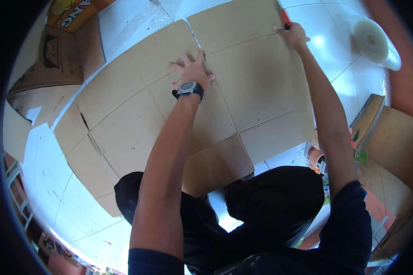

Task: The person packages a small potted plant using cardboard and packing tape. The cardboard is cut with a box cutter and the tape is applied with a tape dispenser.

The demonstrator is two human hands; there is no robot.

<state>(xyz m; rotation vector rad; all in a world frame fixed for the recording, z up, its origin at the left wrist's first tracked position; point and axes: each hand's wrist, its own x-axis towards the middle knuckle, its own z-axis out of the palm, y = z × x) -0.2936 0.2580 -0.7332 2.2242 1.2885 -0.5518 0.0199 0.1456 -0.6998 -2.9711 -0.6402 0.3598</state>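
A large flattened cardboard box (266, 82) lies on the floor in front of my knees, with fold lines and slits between its flaps. My left hand (191, 71), a watch (187, 88) on its wrist, presses flat on the cardboard with fingers spread, beside a slit. At the cardboard's far right edge, my right hand (296, 35) is closed around a red box cutter (285, 17) with a black part near the fingers. Its blade cannot be made out.
A roll of clear wrap (376, 43) lies at the upper right on white floor tiles (316, 25). Cardboard boxes stand at the left (59, 59) and right (394, 142). Clear plastic sheeting (144, 23) lies at the top. An orange container (315, 158) sits near my right knee.
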